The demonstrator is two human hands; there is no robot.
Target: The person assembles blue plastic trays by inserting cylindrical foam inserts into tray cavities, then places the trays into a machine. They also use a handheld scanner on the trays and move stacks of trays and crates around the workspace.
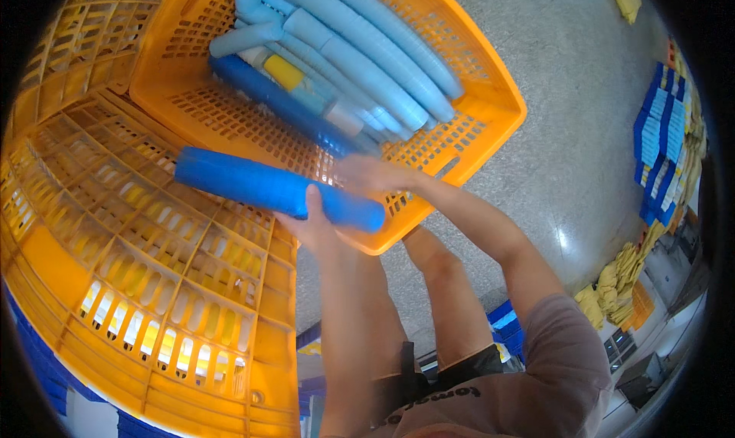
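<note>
My left hand (314, 225) grips a long dark blue tube-shaped stack (264, 185) and holds it level over the near rim of an orange slotted crate (490, 124). Inside that crate lie several light blue stacked rolls (375, 63), another dark blue stack (283, 105) and a piece with a yellow section (283, 72). My right hand (367, 174) reaches into the crate's near corner, resting by the ends of the light blue rolls; what its fingers hold is unclear.
An upturned orange crate (153, 285) fills the left side beneath the dark blue stack. Speckled grey floor (582, 132) lies to the right. Blue stacks (662, 139) and yellow piles (624, 281) stand along the far right edge.
</note>
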